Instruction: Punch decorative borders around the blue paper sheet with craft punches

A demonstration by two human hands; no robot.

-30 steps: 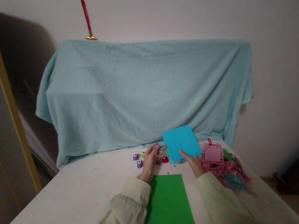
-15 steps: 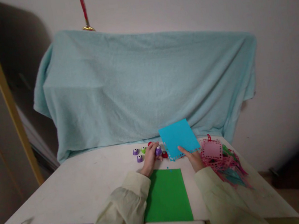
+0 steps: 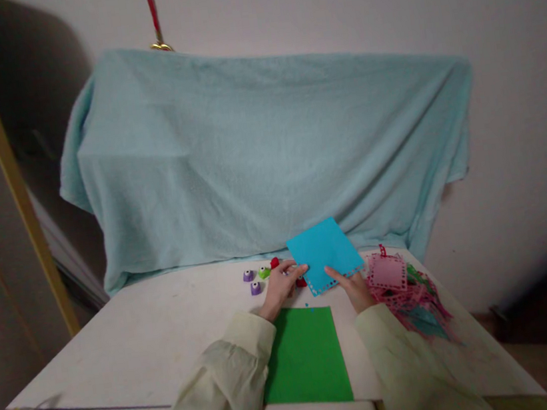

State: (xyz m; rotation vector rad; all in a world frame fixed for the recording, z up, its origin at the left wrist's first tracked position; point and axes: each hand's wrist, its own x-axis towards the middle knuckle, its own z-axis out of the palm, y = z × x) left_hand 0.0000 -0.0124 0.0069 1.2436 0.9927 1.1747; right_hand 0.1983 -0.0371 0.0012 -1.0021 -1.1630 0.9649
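One square sheet of bright blue card [image 3: 318, 249], tilted above the far part of the white bench [image 3: 169, 333], small holes along its near edge and at the lower part of its left edge. Right hand [image 3: 358, 292], mine: gripping the card near its near edge, thumb on top, fingers underneath. Left hand [image 3: 279, 288], mine: fingers bent, tips at the card's left edge; whether they pinch it, or hold anything beneath, I cannot tell. Beside them: two purple plastic pieces with white eye-like tops [image 3: 248, 275] [image 3: 255, 288], one green piece of like pattern [image 3: 263, 272], one red piece [image 3: 274, 262], another red one [image 3: 301, 283] partly behind my fingers. Nearer me, one green rectangular sheet [image 3: 306, 355], lying flat. To the right, one pink perforated card [image 3: 387, 273] on a tangle of pink scraps [image 3: 417, 303]. Handling notes, in my judgement: light thumb pressure, lest the card crease; support close to the weak, perforated margin, without pulling across the holes; left fingertips square to the edge, so the card does not twist.
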